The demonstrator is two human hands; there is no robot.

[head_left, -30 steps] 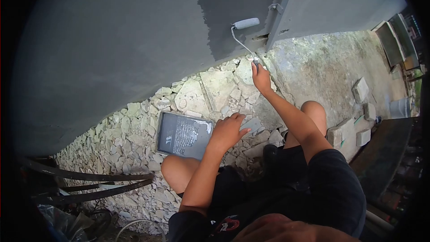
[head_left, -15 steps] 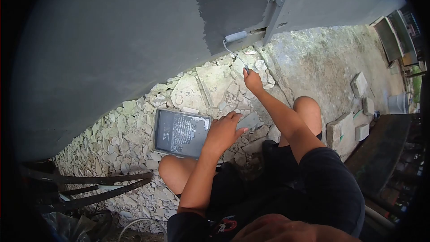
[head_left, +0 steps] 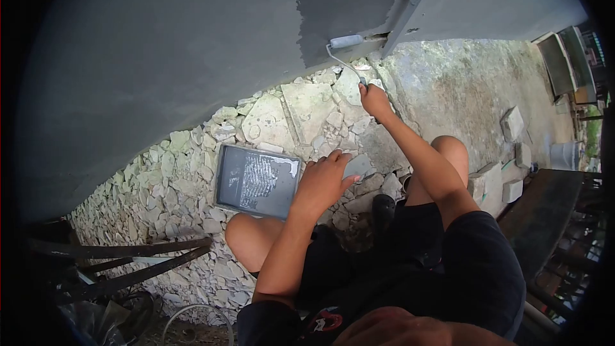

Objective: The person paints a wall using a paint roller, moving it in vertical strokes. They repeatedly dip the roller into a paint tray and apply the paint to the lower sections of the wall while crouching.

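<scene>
With the left hand (head_left: 325,182) spread flat, steadying the dark rectangular paint tray (head_left: 257,181) on the rubble, the right hand (head_left: 375,100), clenched on the wire-framed roller's handle, should press its pale sleeve (head_left: 346,41) evenly along the grey wall's (head_left: 192,57) bottom edge.

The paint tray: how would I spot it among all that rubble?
Find the grey wall, then look down to the pale broken stones at its foot. The paint tray lies flat there beside the left hand: a dark rectangle, unlike the pale jagged stones.
</scene>
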